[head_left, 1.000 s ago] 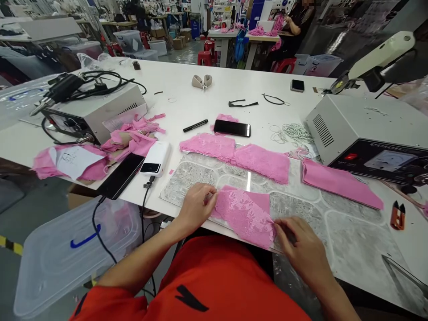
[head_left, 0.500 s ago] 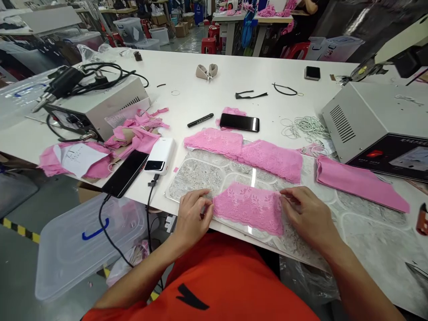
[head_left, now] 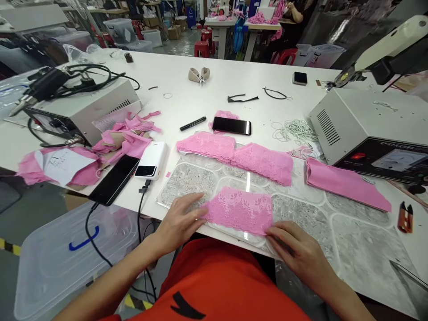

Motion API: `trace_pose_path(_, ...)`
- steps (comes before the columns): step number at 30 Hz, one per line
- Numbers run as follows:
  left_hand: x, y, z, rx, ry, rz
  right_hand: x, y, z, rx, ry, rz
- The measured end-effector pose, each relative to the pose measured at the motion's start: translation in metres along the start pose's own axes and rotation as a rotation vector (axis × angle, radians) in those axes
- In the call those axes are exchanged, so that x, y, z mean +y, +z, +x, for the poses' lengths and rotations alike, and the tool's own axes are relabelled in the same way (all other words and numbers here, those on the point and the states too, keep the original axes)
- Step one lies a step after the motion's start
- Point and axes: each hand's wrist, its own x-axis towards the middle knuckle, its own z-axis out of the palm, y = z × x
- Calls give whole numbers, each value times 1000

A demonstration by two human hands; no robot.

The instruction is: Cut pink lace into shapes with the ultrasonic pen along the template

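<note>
A pink lace piece [head_left: 240,209] lies flat on a grey patterned mat [head_left: 301,214] at the near table edge. My left hand [head_left: 179,220] rests on the mat with fingers stretched out, fingertips touching the lace's left edge. My right hand [head_left: 296,252] lies flat with fingers extended at the lace's lower right corner. Neither hand grips anything. Two more pink lace pieces [head_left: 234,154] lie side by side at the mat's far edge.
A folded pink fabric [head_left: 344,185] lies right, before a grey machine box [head_left: 371,129]. Red snips [head_left: 405,217] sit far right. A power bank [head_left: 150,160], two phones [head_left: 231,126] and a marker [head_left: 193,123] lie left and behind. Another grey box [head_left: 83,107] with cables stands left. A clear bin [head_left: 67,249] sits below.
The folded lace piece was spread out flat. My left hand went from a pinch to flat fingers; my right hand slid from the lace's right edge down to its lower right corner.
</note>
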Motion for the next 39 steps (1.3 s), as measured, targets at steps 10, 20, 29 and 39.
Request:
trace_pose_path(10,-38,-11,63,-219,29,-117,32,-26,58,-252,258,259)
trace_pose_path(20,-160,-46,197,-99,-148,6,66,-16,251,44,154,126)
trace_pose_path(29,-187,-42,153,-186,-48,70,72,47,221,-47,99,122)
trace_pose_path(39,-73,59,200,-313,305,-2,94,8,120,-14,187,12)
